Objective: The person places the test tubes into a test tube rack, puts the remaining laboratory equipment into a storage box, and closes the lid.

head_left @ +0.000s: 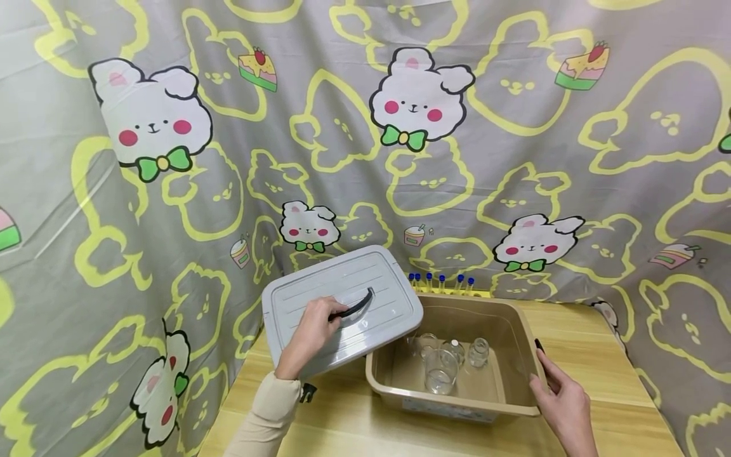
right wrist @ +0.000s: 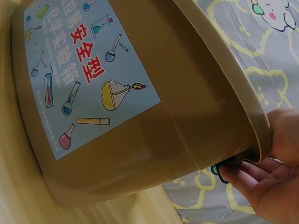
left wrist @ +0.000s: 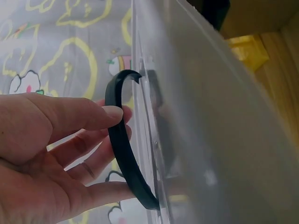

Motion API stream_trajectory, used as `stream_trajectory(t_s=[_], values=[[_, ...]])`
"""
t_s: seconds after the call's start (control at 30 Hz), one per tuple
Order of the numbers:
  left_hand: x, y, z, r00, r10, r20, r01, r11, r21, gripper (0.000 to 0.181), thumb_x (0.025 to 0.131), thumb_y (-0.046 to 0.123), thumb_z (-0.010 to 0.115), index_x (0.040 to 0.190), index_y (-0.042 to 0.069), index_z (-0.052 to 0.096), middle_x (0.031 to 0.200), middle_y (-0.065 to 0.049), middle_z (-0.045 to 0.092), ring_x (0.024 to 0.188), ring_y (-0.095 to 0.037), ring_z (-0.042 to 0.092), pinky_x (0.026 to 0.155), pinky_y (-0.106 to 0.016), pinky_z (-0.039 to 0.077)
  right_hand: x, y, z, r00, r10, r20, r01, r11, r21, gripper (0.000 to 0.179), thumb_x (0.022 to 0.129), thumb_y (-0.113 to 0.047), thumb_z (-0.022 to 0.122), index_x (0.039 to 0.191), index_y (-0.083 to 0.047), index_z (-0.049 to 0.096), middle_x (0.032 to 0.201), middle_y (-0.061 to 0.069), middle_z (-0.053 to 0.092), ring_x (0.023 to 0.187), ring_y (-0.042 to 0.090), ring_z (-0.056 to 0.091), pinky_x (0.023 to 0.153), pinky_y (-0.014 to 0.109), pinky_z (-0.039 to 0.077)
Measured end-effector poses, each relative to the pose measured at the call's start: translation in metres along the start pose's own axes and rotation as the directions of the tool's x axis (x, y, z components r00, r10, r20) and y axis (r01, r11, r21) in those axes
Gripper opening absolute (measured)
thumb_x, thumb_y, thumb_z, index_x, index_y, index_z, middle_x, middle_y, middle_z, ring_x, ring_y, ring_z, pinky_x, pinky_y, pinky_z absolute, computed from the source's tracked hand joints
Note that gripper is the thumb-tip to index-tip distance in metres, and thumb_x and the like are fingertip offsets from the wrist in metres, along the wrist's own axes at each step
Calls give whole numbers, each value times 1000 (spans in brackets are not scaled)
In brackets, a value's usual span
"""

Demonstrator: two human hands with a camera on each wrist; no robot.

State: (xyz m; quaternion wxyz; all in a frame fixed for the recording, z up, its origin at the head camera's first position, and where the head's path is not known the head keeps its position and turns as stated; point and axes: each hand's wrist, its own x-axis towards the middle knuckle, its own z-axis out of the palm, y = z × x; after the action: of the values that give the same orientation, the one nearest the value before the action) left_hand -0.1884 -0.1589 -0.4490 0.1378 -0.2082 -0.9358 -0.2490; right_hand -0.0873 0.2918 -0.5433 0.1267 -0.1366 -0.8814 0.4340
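My left hand (head_left: pixel 311 327) pinches the black handle (left wrist: pixel 119 135) of a grey plastic lid (head_left: pixel 320 289) between thumb and fingers. The lid is tilted beside a brown plastic box (head_left: pixel 451 406), overlapping its left end in the head view. On the box's right end, my right hand (head_left: pixel 562 397) grips the rim, its fingertips at a black latch (right wrist: pixel 222 170) below the edge. Inside the open box stand a clear glass beaker (head_left: pixel 441 374), a small glass bottle (head_left: pixel 478 353) and other clear glassware, partly hidden behind the beaker.
Behind the box, several blue-capped tubes (head_left: pixel 441 283) stand in a yellow rack. A blue label (right wrist: pixel 88 79) with drawn flasks covers part of the box's front. The box sits on a wooden table (head_left: pixel 617 381), with a patterned curtain (head_left: pixel 342 178) around it.
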Motion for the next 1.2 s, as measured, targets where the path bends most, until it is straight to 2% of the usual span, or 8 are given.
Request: stream_trajectory(t_s=[0.2,0.37,0.63,0.93,1.2], values=[[2,9,8,999,43,8,-42,999,-23,24,78,-14,76,99,-2,80,91,-9,75,86,-26,70,77,-42,58,1,-1,0,1000,-3,5,3,1000,0,50,93,-11,69,141,-1,60,121,28,65,79,-23,50,58,4,45],[3,16,14,997,52,50,-50,998,-39,24,79,-12,76,100,0,80,93,-8,75,89,-26,70,81,-41,59,2,-3,1,1000,-17,11,17,1000,-1,50,93,-12,69,141,-1,60,121,28,65,84,-13,59,59,3,44],[2,31,27,992,105,74,-103,994,-36,25,79,-12,77,99,2,80,93,-7,75,89,-24,71,81,-38,59,-1,-4,1,1000,-24,-7,24,1000,12,50,92,-10,69,140,0,61,118,28,66,77,-31,42,58,3,44],[-1,52,45,981,159,112,-158,987,-21,26,80,-11,76,102,3,80,96,-5,76,92,-22,71,84,-33,58,-1,-4,1,1000,-13,4,13,1000,11,50,92,-10,69,140,0,60,119,29,65,76,-29,43,58,3,44],[1,70,58,964,214,158,-218,976,6,28,80,-9,75,103,7,81,96,0,75,93,-17,70,86,-29,56,-1,-3,0,1000,6,9,-6,1000,-1,51,93,-12,69,141,-3,60,120,26,66,78,-29,43,61,2,41]])
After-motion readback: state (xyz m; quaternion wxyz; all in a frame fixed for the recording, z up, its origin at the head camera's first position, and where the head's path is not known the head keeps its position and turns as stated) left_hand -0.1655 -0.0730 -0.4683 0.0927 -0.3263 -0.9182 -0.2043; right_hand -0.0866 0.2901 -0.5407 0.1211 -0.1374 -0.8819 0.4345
